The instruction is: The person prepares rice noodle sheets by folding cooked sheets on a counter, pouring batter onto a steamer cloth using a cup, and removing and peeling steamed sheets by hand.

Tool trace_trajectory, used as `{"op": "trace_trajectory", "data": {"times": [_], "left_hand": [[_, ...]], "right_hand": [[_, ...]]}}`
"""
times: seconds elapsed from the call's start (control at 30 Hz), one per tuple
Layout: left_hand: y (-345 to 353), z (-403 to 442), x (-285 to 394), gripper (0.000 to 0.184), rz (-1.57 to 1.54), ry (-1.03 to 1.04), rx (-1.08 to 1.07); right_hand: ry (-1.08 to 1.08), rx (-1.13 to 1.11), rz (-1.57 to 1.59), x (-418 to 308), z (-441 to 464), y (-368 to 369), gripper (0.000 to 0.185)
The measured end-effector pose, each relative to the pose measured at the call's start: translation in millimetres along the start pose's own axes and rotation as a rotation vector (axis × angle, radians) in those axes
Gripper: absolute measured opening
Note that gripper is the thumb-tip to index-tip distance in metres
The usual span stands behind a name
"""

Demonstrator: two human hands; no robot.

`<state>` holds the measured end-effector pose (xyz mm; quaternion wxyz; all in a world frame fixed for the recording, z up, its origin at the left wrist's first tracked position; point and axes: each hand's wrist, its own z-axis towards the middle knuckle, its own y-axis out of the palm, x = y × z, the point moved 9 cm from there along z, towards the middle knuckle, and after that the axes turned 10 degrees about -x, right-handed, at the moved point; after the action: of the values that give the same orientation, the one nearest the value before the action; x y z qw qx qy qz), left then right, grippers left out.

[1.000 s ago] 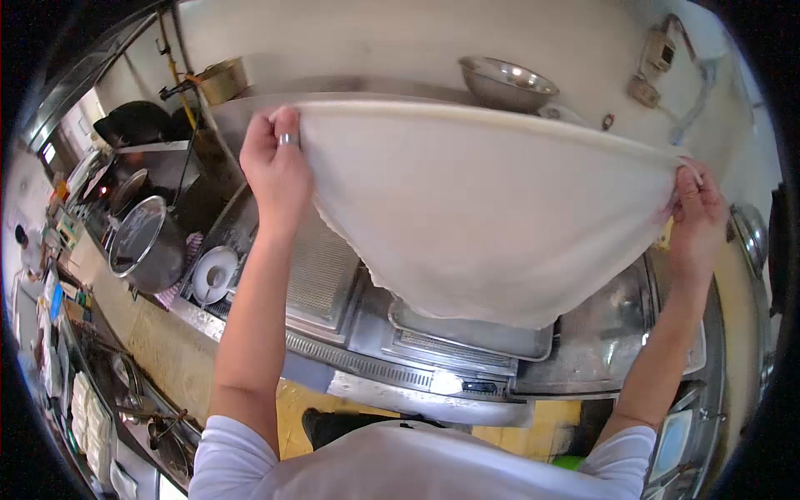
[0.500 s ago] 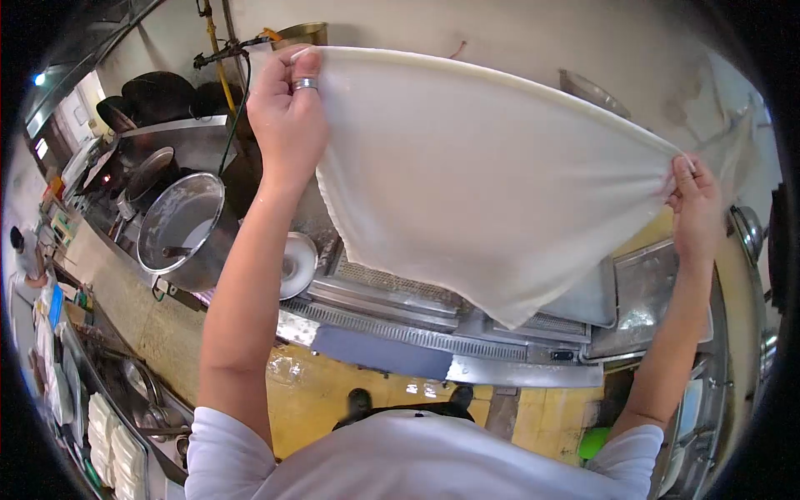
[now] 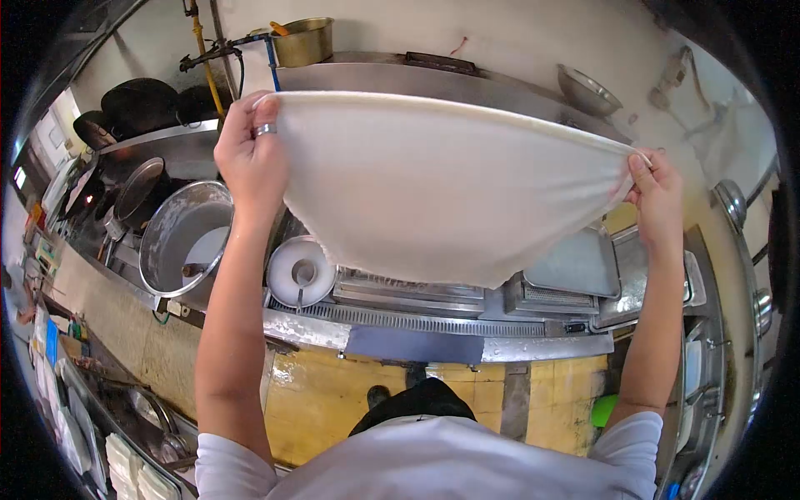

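Observation:
A wide white cloth [image 3: 442, 187] hangs stretched between my hands above a stainless-steel worktop [image 3: 408, 292]. My left hand [image 3: 254, 154], with a ring on one finger, is closed on the cloth's upper left corner. At the upper right corner, my right hand [image 3: 656, 196] pinches the cloth between thumb and fingers. Its top edge is taut and slopes down to the right, while the lower edge droops loosely. Behind the cloth, part of the worktop is hidden. Below my left hand stands a round white-filled bowl [image 3: 283, 287] with a metal ladle [image 3: 303, 273] in it.
A large metal pot [image 3: 162, 250] of pale liquid stands left of my forearm. Metal trays [image 3: 575, 265] lie at the right. A brass-coloured pot [image 3: 304, 43] and a steel bowl [image 3: 588, 90] sit along the back ledge. Dark woks [image 3: 137, 104] stand at far left.
Both hands and the cloth sit lower and farther left in view, and the cloth's pointed lower corner no longer hangs as far down. The ladle in the bowl has come into sight.

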<state>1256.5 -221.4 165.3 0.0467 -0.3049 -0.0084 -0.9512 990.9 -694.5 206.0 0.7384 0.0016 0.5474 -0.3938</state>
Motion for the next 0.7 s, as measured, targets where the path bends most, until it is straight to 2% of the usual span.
{"op": "trace_trajectory", "data": {"times": [0.17,0.27,0.33,0.4,0.47,0.5,0.53,0.6,0.7], "left_hand": [[-5.4,-14.1,-1.3,0.012,0.036,-0.009,-0.037],[1.9,-31.7,-11.9,0.016,0.130,-0.025,-0.092],[16.2,-58.6,-51.9,0.013,0.194,-0.051,-0.166],[42.3,-99.3,-108.9,0.011,0.197,-0.107,-0.272],[70.4,-160.6,-185.3,0.021,0.186,-0.242,-0.425],[82.1,-196.5,-224.7,0.019,0.213,-0.361,-0.469],[91.1,-236.9,-274.3,0.015,0.370,-0.496,-0.548],[104.4,-279.7,-319.3,0.012,0.463,-0.503,-0.543],[119.1,-295.5,-348.1,0.011,0.566,-0.563,-0.471]], "right_hand": [[0.050,0.056,0.006,-5.3,-24.5,13.5,0.022],[0.137,0.038,-0.014,33.2,-33.4,29.9,0.020],[0.148,0.016,-0.062,84.5,-40.9,48.9,0.019],[0.318,-0.040,0.060,152.5,-52.7,90.7,0.009],[0.500,-0.130,0.048,235.7,-67.1,137.4,0.015],[0.487,-0.111,0.028,287.4,-75.6,157.2,0.014],[0.472,-0.093,0.009,340.1,-82.4,178.6,0.014],[0.477,-0.091,-0.092,433.4,-90.7,209.8,0.018],[0.526,-0.090,-0.222,448.9,-68.7,232.2,0.021]]}}
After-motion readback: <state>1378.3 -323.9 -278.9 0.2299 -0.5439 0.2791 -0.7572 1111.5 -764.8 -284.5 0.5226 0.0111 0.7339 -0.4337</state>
